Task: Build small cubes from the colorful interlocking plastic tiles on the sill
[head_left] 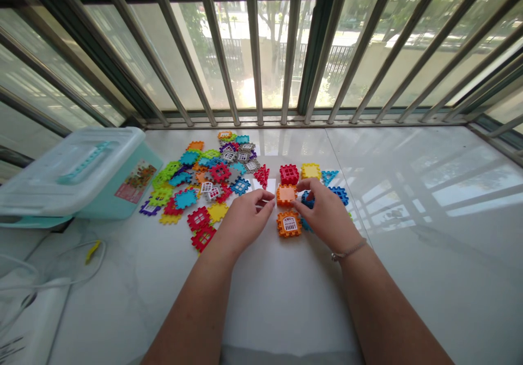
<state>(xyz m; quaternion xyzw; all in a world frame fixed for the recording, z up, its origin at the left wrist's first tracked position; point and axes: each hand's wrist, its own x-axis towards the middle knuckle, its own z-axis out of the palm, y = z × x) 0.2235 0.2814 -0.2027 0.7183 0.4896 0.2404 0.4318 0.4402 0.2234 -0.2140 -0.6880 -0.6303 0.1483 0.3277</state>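
An orange square building tile (286,194) with notched edges lies in front of me, apparently on top of a small stack. At its right side, the thumb and forefinger of my right hand (327,210) grip it. My left hand (247,218) is just left of the tile, thumb and forefinger slightly apart with nothing visible between them. Nearer to me lies an orange tile with a white arched window (290,224). Behind are a red window tile (289,174), a yellow tile (311,170) and a blue triangle (330,176). My right hand partly hides several blue tiles (339,195).
Many mixed tiles (220,172) are heaped to the left, with a red triangle (262,176) at the heap's right. A lidded teal box (118,185) stands far left, near a white cable (104,256). Metal bars (252,54) before a window edge the glossy white surface (429,245).
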